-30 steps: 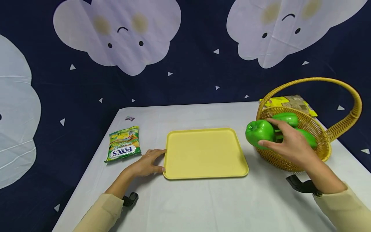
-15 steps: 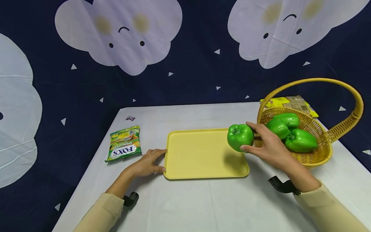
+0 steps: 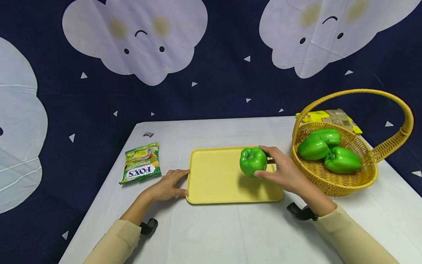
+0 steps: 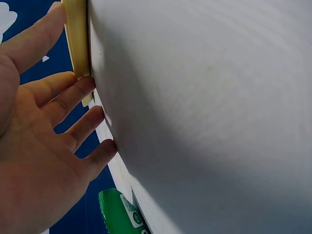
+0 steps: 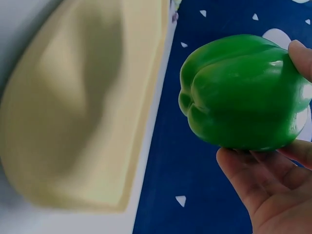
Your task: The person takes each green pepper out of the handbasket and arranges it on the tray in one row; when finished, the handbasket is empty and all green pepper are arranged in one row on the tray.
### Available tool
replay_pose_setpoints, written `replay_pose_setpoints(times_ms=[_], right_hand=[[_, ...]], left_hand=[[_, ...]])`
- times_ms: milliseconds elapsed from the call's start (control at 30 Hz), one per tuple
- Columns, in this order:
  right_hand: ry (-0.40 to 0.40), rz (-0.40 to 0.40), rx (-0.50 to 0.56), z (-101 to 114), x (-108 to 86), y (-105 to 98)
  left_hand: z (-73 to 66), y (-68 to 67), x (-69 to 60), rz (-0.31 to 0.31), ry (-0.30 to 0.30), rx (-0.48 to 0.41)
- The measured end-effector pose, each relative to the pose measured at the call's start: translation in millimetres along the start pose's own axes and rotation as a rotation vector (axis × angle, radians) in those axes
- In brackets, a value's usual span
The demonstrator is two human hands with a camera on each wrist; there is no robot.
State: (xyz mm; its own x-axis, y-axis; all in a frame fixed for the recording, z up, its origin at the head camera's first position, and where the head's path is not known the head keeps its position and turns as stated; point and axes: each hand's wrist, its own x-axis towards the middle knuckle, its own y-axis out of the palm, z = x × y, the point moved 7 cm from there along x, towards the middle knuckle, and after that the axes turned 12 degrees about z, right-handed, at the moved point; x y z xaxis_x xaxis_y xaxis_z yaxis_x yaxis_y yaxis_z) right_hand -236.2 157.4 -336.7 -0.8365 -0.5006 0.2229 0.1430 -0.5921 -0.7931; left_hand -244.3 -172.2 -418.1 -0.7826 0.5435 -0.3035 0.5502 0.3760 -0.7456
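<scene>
Above the right half of the yellow tray [image 3: 214, 176], the right hand [image 3: 286, 171] holds a green bell pepper [image 3: 252, 161] between thumb and fingers. In the right wrist view the pepper [image 5: 243, 92] hangs clear of the tray [image 5: 63, 107], gripped by the right hand [image 5: 282, 190]. The left hand [image 3: 169, 186] rests on the table with thumb and fingertips touching the tray's left edge. Spread fingers of the left hand [image 4: 53, 126] show against the tray's rim [image 4: 78, 39] in the left wrist view.
A wicker basket [image 3: 346, 183] with a tall handle stands at the right, holding three green peppers [image 3: 343, 160]. Behind it lies a yellow and brown packet [image 3: 336, 117]. A green Fox's packet [image 3: 141, 163] and a tiny wrapper [image 3: 148, 134] lie on the left.
The right hand has carried the pepper left from the basket to above the tray. The left hand has stayed at the tray's left edge.
</scene>
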Motion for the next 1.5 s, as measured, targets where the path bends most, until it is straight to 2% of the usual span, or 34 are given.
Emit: replay_pose_setpoints(times_ms=[200, 333, 533, 700, 900, 1300, 1500], right_hand=[[-0.014, 0.051, 0.068, 3.3, 8.3, 23.6], [-0.036, 0.074, 0.086, 6.8, 13.4, 37.8], [-0.025, 0.125, 0.093, 10.8, 20.6, 55.8], [-0.016, 0.151, 0.129, 14.1, 25.8, 65.7], [-0.019, 0.177, 0.123, 19.4, 31.9, 76.7], [-0.035, 0.257, 0.232, 29.7, 41.5, 96.3], [-0.040, 0.277, 0.249, 33.4, 47.5, 105.5]], left_hand=[[-0.4, -0.1, -0.1, 0.001, -0.003, -0.003], [0.4, 0.1, 0.3, 0.002, -0.005, 0.000], [1.4, 0.1, 0.2, 0.002, -0.014, -0.005], [1.8, 0.1, -0.3, 0.003, -0.020, -0.008], [1.6, 0.1, -0.1, -0.001, -0.016, -0.003], [2.8, 0.3, 1.3, 0.004, -0.032, 0.000], [3.3, 0.3, 1.4, 0.004, -0.030, 0.005]])
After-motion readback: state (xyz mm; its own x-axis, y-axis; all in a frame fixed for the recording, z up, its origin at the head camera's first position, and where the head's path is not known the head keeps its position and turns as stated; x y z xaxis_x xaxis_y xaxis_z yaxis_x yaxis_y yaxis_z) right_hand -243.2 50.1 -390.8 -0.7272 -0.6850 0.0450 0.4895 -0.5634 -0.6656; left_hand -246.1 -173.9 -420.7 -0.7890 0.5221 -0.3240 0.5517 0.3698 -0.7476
